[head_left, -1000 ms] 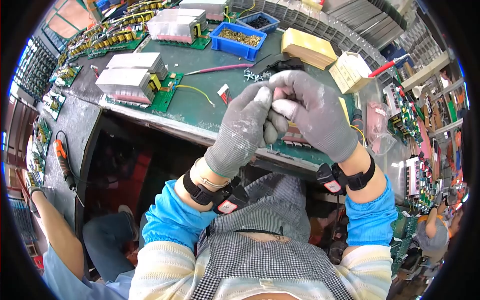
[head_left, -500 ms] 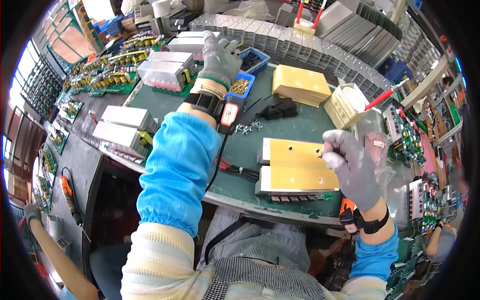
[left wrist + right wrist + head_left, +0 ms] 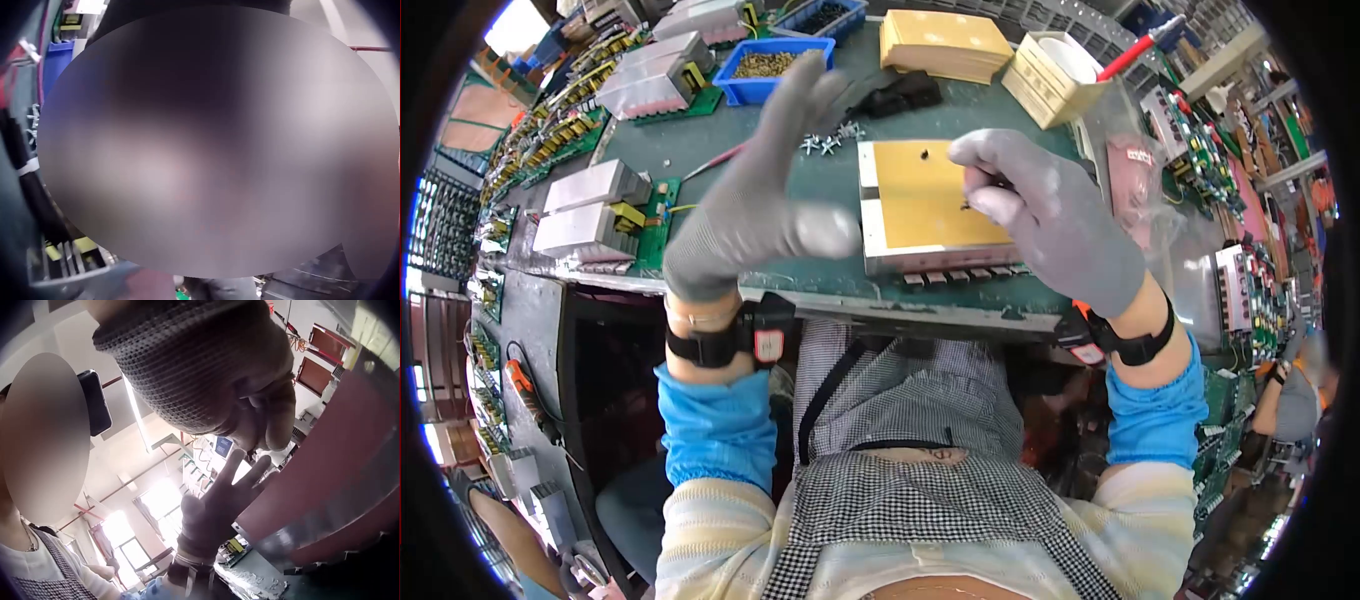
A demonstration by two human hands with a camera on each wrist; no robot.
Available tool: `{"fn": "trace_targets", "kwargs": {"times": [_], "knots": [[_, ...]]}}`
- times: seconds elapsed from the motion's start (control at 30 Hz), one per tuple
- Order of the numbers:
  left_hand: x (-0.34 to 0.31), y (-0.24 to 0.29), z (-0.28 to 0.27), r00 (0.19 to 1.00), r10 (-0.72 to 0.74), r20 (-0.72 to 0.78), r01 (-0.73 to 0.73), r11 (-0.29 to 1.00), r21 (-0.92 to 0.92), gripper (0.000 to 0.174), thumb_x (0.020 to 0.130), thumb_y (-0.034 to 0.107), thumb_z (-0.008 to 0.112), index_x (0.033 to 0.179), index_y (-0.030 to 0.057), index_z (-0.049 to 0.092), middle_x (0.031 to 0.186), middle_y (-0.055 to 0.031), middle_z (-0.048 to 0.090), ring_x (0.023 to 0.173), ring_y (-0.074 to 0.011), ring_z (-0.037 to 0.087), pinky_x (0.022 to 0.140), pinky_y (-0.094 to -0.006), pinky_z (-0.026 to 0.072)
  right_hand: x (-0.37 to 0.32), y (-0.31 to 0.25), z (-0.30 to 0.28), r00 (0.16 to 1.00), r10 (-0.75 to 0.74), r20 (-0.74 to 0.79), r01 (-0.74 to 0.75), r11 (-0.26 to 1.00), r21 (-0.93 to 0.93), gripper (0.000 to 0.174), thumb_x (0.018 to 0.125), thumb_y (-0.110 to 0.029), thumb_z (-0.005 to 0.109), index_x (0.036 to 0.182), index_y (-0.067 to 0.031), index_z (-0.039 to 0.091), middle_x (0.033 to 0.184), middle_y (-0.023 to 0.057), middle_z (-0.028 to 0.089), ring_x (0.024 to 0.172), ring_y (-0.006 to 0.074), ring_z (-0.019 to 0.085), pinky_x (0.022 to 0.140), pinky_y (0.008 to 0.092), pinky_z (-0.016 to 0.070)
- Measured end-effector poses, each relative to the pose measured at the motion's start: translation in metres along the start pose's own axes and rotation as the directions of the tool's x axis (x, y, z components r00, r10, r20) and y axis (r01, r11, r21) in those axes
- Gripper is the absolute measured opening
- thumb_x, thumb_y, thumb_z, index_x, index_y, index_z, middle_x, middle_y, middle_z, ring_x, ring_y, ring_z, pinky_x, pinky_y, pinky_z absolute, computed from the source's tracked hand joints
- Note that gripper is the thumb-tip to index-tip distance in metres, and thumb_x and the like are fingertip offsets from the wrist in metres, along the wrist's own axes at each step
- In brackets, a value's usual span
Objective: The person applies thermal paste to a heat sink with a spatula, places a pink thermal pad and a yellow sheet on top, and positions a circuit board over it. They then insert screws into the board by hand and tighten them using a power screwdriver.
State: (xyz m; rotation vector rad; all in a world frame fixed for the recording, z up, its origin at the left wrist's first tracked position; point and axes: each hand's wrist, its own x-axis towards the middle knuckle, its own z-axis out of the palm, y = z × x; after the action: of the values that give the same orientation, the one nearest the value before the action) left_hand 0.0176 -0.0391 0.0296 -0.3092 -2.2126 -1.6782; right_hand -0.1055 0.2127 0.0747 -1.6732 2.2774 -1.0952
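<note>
In the head view, my left hand [image 3: 750, 205] is raised left of the yellow sheet [image 3: 915, 205], thumb and fingers spread, holding nothing visible. The sheet lies on pale metal blocks [image 3: 869, 215] near the table's front edge. Over its right part, my right hand [image 3: 1065, 215] pinches a small dark piece between thumb and curled forefinger; the piece is mostly hidden. A dark spot marks the sheet's upper edge. The right wrist view shows the right hand [image 3: 206, 369] from below, beside the spread left hand [image 3: 215, 515]. Blur covers most of the left wrist view.
Behind stand a blue tray [image 3: 745, 92] of brass-coloured pieces, a stack of yellow sheets [image 3: 945, 50] and a carton [image 3: 1045, 85]. Silver screws [image 3: 832, 140] lie beside a black object [image 3: 905, 93]. Metal blocks on green boards [image 3: 585, 235] stand left.
From over the trays, my left hand has come back toward my body, near the yellow sheet. The right hand remains over the sheet's right side. A second ago both hands were together.
</note>
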Motion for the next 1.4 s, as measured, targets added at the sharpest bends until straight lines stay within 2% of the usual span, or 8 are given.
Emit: {"fn": "trace_targets", "kwargs": {"times": [0.03,0.1,0.2,0.43,0.8,1.0,1.3,1.4], "knots": [[-0.013,-0.009,0.006,0.997,-0.071,0.017,0.070,0.995,0.066,0.152,0.051,0.057,0.094,0.160,0.0003,0.006,0.160,-0.0247,0.032,0.152,-0.0308,0.026,0.122,-0.0397,0.0215,-0.001,0.002,0.006,1.000,0.008,0.006,-0.008,1.000,0.012,0.028,0.092,0.000,0.056,0.120,-0.0015,0.058,0.093,0.0109,0.062,0.086,0.0240,0.063,0.082,0.0339,0.0509],[-0.032,-0.021,0.014,0.994,-0.066,0.087,0.044,0.970,0.239,0.150,0.052,0.052,0.096,0.159,-0.0023,0.006,0.159,-0.0285,0.031,0.152,-0.0327,0.024,0.122,-0.0404,0.0220,-0.002,0.005,0.016,1.000,-0.015,-0.002,0.015,0.999,0.036,0.028,0.091,0.002,0.057,0.119,-0.0026,0.058,0.091,0.0112,0.062,0.086,0.0257,0.064,0.081,0.0354,0.0509],[-0.038,-0.030,0.026,0.995,-0.065,0.076,0.040,0.955,0.292,0.145,0.054,0.042,0.098,0.159,-0.0040,0.007,0.158,-0.0301,0.032,0.151,-0.0353,0.028,0.121,-0.0414,0.0251,0.000,0.009,0.023,0.999,-0.039,-0.003,0.039,0.999,-0.033,0.025,0.092,-0.003,0.059,0.117,-0.0035,0.057,0.094,0.0199,0.066,0.089,0.0387,0.067,0.078,0.0414,0.0528],[-0.032,-0.051,0.033,0.999,0.020,-0.040,-0.010,0.970,0.242,0.140,0.053,0.028,0.098,0.158,-0.0036,0.011,0.151,-0.0274,0.043,0.143,-0.0380,0.041,0.116,-0.0422,0.0360,-0.002,0.008,0.030,0.999,-0.043,-0.016,0.042,0.993,-0.107,0.024,0.092,-0.004,0.060,0.115,-0.0058,0.058,0.093,0.0209,0.067,0.089,0.0392,0.068,0.075,0.0432,0.0532],[-0.031,-0.045,0.033,0.999,0.006,-0.043,0.006,0.962,0.274,0.123,0.056,0.028,0.096,0.152,-0.0032,0.026,0.144,-0.0250,0.049,0.138,-0.0363,0.047,0.114,-0.0416,0.0390,-0.004,0.003,0.038,0.988,-0.143,-0.054,0.124,0.956,-0.265,0.020,0.091,-0.006,0.059,0.111,-0.0032,0.060,0.089,0.0224,0.068,0.085,0.0407,0.068,0.071,0.0465,0.0535],[-0.031,-0.047,0.033,0.998,-0.018,-0.056,0.033,0.954,0.298,0.123,0.056,0.030,0.096,0.152,-0.0037,0.027,0.145,-0.0247,0.048,0.138,-0.0366,0.047,0.115,-0.0421,0.0382,0.002,-0.008,0.045,0.994,-0.107,-0.028,0.087,0.914,-0.397,0.014,0.092,-0.008,0.056,0.105,-0.0022,0.059,0.088,0.0232,0.066,0.083,0.0423,0.066,0.070,0.0491,0.0525],[-0.032,-0.051,0.033,0.997,-0.017,-0.075,0.035,0.970,0.241,0.123,0.056,0.029,0.096,0.152,-0.0041,0.028,0.145,-0.0251,0.047,0.138,-0.0373,0.045,0.116,-0.0417,0.0367,-0.011,-0.012,0.058,0.967,-0.165,-0.194,0.075,0.912,-0.403,0.016,0.089,-0.004,0.060,0.104,-0.0067,0.061,0.090,0.0174,0.068,0.086,0.0390,0.067,0.074,0.0462,0.0537],[-0.032,-0.052,0.034,0.997,-0.025,-0.077,0.043,0.970,0.240,0.123,0.056,0.028,0.096,0.153,-0.0036,0.028,0.145,-0.0250,0.047,0.138,-0.0372,0.045,0.116,-0.0417,0.0368,-0.011,-0.005,0.059,0.962,-0.079,-0.262,0.005,0.962,-0.274,0.019,0.086,-0.003,0.062,0.104,-0.0077,0.062,0.090,0.0161,0.068,0.086,0.0382,0.067,0.074,0.0456,0.0541]]}}
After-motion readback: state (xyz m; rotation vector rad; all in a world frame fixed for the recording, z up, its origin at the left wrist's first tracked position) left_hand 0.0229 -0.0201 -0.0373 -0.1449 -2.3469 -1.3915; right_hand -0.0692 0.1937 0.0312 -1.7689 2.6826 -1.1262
